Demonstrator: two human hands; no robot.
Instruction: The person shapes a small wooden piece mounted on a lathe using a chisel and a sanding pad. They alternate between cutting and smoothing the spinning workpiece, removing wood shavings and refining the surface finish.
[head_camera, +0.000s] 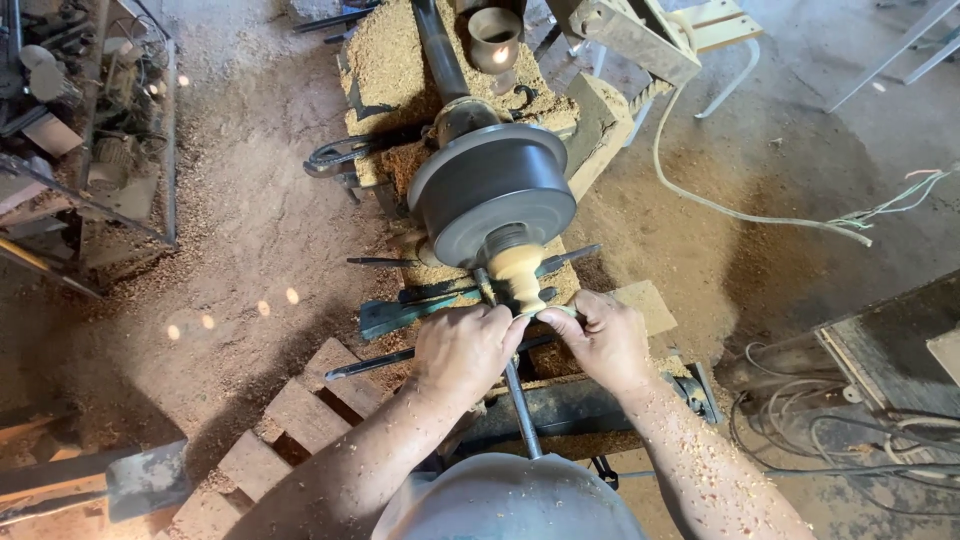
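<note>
A pale turned wooden piece (518, 274) sticks out from a dark round lathe chuck (495, 195). My left hand (462, 350) and my right hand (606, 340) meet just below the piece. Both pinch a thin pale strip (556, 312) that lies against its lower end. A long metal rod (522, 415) runs from under my left hand back toward my body. Whether the left hand also grips the rod is hidden. Both forearms are speckled with wood chips.
Several dark chisels (400, 312) lie across the sawdust-covered lathe bed. Wooden blocks (300, 410) sit on the floor at lower left, a cluttered shelf (90, 130) at far left. Tangled cables (810, 420) and a white cord (720, 205) lie at right. A metal cup (493, 35) stands behind.
</note>
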